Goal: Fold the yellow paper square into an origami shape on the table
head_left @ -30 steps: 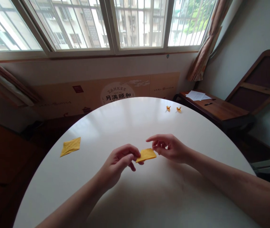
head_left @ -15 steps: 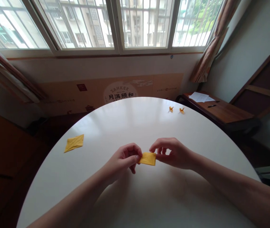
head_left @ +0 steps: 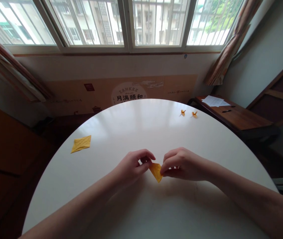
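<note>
A small folded yellow paper (head_left: 156, 171) is held between both hands just above the round white table (head_left: 141, 129), its lower corner pointing down. My left hand (head_left: 131, 165) pinches its left edge with thumb and fingers. My right hand (head_left: 181, 164) pinches its right edge, fingers curled. A flat stack of yellow paper squares (head_left: 81, 143) lies on the table to the left. Two tiny orange folded paper figures (head_left: 188, 113) stand at the table's far right.
A dark wooden side table (head_left: 233, 114) with white papers (head_left: 213, 101) and a pen stands to the right. A printed cardboard panel (head_left: 129, 93) leans against the wall under the window. Dark wooden furniture lies at the left.
The yellow paper was a flat rectangle between my hands; now it is turned or folded so a corner points down, and my hands have come closer together around it.
</note>
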Available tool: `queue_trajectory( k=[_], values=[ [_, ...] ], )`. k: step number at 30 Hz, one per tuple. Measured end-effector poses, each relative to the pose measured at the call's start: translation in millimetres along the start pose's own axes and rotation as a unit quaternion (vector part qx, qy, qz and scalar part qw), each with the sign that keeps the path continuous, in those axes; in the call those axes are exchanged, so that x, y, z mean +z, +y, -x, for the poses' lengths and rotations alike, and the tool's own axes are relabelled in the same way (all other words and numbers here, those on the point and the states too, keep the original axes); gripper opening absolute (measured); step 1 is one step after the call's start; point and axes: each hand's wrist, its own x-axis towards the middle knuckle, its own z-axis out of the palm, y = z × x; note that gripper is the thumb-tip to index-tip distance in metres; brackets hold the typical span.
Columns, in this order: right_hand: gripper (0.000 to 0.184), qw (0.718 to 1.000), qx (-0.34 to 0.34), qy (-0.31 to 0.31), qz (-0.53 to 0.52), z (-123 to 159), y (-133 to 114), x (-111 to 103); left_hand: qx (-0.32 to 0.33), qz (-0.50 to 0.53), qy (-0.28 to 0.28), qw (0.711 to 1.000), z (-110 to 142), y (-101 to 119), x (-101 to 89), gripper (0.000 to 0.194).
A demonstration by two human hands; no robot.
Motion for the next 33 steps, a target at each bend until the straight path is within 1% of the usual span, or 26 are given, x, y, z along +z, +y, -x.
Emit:
queue_trajectory(
  k=[3, 5, 7, 9, 10, 12, 15, 18, 24, 28, 30, 33],
  values=[
    [0.010, 0.998, -0.005, -0.023, 0.058, 0, -2, 3, 0.033, -0.094, 0.014, 0.995, 0, 0, -1.8, 0.024],
    [0.009, 0.996, -0.007, -0.035, 0.085, -1, -3, 4, 0.069, -0.171, 0.024, 0.983, 2, 2, -4.8, 0.022],
    [0.008, 0.995, -0.005, -0.043, 0.094, -2, -4, 5, 0.109, -0.231, 0.002, 0.967, 5, 7, -8.0, 0.023],
    [0.009, 0.995, -0.001, -0.040, 0.091, -4, -4, 6, 0.137, -0.261, -0.049, 0.954, 9, 13, -9.9, 0.029],
    [0.010, 0.995, 0.002, -0.037, 0.090, -4, -3, 6, 0.145, -0.269, -0.070, 0.950, 11, 16, -10.1, 0.033],
    [0.010, 0.996, 0.009, -0.030, 0.089, -4, -2, 7, 0.150, -0.285, -0.092, 0.942, 14, 20, -8.8, 0.037],
    [0.009, 0.996, 0.023, -0.029, 0.086, -4, -1, 7, 0.148, -0.300, -0.102, 0.937, 16, 22, -5.2, 0.032],
    [0.006, 0.996, 0.030, -0.037, 0.079, -3, -1, 7, 0.157, -0.296, -0.111, 0.936, 15, 19, -3.6, 0.027],
    [0.009, 0.996, 0.008, -0.058, 0.065, -3, -1, 4, 0.184, -0.274, -0.125, 0.935, 13, 11, -8.6, 0.036],
    [0.012, 0.997, 0.008, -0.061, 0.056, -4, -2, 5, 0.200, -0.255, -0.133, 0.937, 14, 15, -13.2, 0.036],
    [0.012, 0.996, 0.017, -0.068, 0.055, -3, -2, 5, 0.195, -0.264, -0.142, 0.934, 16, 20, -14.8, 0.035],
    [0.012, 0.994, 0.036, -0.085, 0.055, -3, -3, 5, 0.170, -0.307, -0.155, 0.923, 21, 26, -15.1, 0.029]
  ],
)
